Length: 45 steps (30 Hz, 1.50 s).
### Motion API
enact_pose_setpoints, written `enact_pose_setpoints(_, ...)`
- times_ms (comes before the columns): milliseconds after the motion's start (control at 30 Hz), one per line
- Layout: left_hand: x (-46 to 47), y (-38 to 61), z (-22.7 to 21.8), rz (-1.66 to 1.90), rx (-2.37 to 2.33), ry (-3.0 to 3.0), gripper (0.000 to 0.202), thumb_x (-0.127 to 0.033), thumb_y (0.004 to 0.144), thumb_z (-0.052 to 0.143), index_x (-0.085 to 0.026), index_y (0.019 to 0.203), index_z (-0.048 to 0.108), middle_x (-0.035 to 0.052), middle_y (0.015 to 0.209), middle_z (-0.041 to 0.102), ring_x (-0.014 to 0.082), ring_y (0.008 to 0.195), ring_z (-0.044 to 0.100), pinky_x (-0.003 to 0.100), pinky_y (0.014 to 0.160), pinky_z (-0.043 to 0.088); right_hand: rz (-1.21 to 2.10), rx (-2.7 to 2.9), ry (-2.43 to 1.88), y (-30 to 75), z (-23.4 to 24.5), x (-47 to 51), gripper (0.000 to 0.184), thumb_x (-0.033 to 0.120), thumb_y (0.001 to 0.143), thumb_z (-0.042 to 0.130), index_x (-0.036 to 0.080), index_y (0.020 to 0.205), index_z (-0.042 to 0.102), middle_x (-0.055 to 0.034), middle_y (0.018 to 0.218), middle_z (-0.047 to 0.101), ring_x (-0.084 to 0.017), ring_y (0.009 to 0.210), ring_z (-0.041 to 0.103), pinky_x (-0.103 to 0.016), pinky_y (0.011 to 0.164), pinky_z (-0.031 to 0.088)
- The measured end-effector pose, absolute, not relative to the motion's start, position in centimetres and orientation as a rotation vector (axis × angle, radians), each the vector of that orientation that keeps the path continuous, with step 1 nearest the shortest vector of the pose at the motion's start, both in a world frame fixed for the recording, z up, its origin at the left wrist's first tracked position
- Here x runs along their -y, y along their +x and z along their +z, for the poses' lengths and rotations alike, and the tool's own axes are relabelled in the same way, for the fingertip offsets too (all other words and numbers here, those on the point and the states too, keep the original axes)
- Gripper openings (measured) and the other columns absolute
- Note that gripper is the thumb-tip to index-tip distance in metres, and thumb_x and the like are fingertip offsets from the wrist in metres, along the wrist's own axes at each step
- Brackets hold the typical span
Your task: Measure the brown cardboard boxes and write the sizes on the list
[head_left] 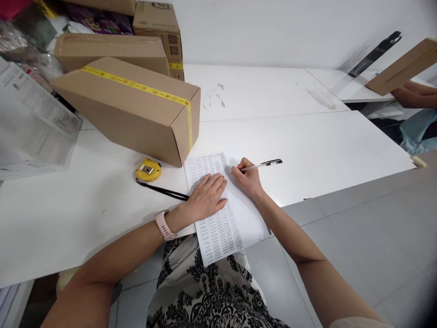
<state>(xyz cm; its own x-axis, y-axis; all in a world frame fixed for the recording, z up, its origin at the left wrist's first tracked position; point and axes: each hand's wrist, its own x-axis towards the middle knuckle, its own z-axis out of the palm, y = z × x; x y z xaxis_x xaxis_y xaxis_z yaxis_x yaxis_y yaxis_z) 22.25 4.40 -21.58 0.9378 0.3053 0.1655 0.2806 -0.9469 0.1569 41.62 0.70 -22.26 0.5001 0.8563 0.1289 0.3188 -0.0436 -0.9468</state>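
A sheet of paper [218, 241] with columns of handwritten entries lies at the front edge of the white table, its lower part hanging over. My left hand [206, 197] rests flat on it, fingers stretched out. My right hand [248, 177] is closed around a pen [266, 164], the tip down by the upper right columns. Left of the paper sits a yellow tape measure [148, 170] with a black wrist strap [164, 190] that runs toward my left hand. Behind the paper stands a taped cardboard box [136, 105].
More cardboard boxes [112, 48] and plastic-wrapped goods [20, 41] crowd the back left. A clear bin [34, 127] stands at the left. On the far right, another person's arm [414, 93] is beside a box [403, 68] and a black long object [374, 53]. The table's [307, 146] front edge runs to the right.
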Motion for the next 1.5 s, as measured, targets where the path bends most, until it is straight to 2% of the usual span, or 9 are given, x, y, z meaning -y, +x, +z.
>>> enact_pose_setpoints(1500, -4.32, 22.28, -21.54, 0.292, -0.458, 2.982, 0.048, -0.036, 0.102, 0.046, -0.006, 0.138, 0.053, 0.0196, 0.146, 0.056, 0.0330, 0.142, 0.045, 0.048, 0.118, 0.031, 0.571, 1.028, -1.620, 41.87, -22.53, -0.80, 0.027, 0.026, 0.073, 0.064, 0.023, 0.063, 0.040, 0.0064, 0.060, 0.039, -0.011, 0.057, 0.033, -0.028, 0.055, 0.027)
